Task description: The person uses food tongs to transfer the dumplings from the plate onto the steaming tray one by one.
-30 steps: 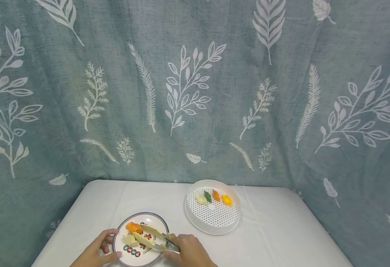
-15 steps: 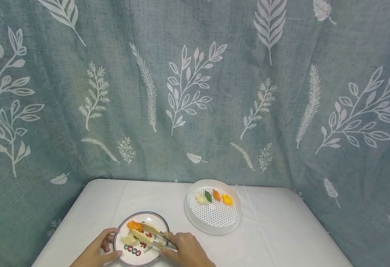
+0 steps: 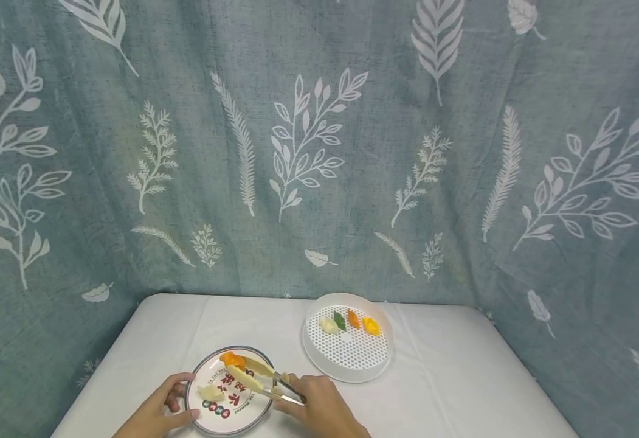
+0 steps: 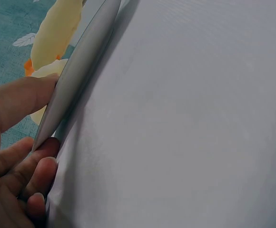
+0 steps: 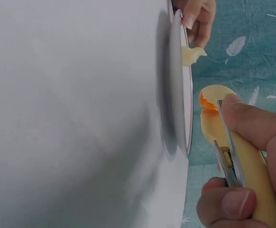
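My left hand (image 3: 157, 409) grips the near-left rim of a round white plate (image 3: 223, 424), thumb on top and fingers around the edge. My right hand (image 3: 320, 404) holds tongs (image 3: 247, 381) with pale yellow tips and metal arms. Between the tips sits an orange dumpling (image 3: 233, 360), mostly covered by them in the right wrist view, where it appears raised off the plate. A pale cream dumpling (image 3: 210, 393) lies on the plate's left part. The left wrist view shows the plate's edge (image 4: 76, 71) and the thumb on it.
Farther back and right stands a round white steamer tray (image 3: 346, 358) with a perforated floor. Along its far side lie cream (image 3: 328, 325), green (image 3: 339, 320), brownish-orange (image 3: 353, 319) and yellow (image 3: 371, 326) dumplings. A leaf-patterned curtain (image 3: 352, 255) hangs behind the white table (image 3: 434, 377).
The right hand and tongs have shifted right and slightly up, carrying the orange dumpling away from the cream one. More of the plate's red print shows. The left hand stays at the rim.
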`<act>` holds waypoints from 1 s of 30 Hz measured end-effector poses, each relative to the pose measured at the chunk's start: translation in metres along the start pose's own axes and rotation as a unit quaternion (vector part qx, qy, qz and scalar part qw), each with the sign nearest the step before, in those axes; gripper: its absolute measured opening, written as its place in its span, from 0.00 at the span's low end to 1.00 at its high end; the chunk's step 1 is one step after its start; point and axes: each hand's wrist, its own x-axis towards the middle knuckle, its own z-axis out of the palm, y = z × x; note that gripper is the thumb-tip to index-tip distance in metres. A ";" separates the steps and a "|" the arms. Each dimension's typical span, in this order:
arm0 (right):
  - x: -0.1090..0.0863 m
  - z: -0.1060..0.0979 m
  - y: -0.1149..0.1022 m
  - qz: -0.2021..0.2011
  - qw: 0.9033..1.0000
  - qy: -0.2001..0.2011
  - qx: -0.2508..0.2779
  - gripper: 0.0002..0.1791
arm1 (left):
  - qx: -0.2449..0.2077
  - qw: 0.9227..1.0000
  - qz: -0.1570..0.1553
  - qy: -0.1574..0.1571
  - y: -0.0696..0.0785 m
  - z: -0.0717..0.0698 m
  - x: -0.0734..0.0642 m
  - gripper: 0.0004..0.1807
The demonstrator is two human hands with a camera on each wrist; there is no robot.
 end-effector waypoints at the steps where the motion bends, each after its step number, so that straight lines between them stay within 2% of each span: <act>1: -0.001 -0.002 0.001 -0.001 1.000 0.001 0.000 0.35 | -0.001 1.000 0.000 0.000 0.000 0.000 0.000 0.46; 9: -0.007 -0.020 0.005 0.015 1.000 0.004 0.022 0.36 | -0.006 1.000 0.017 -0.010 -0.004 -0.002 0.001 0.47; 14: -0.011 -0.030 0.009 0.012 0.999 0.026 0.032 0.29 | -0.017 0.999 0.038 -0.030 -0.007 -0.006 0.000 0.45; 17: -0.013 -0.035 0.011 0.002 0.999 0.038 0.024 0.25 | -0.017 0.998 0.044 -0.031 -0.007 -0.007 0.000 0.45; 21: -0.015 -0.041 0.016 0.004 0.999 0.044 0.016 0.24 | -0.009 0.999 0.045 -0.026 -0.006 -0.007 0.000 0.45; 30: -0.027 -0.055 0.026 0.027 0.998 0.046 0.025 0.31 | -0.011 0.999 0.043 -0.025 -0.007 -0.006 0.001 0.45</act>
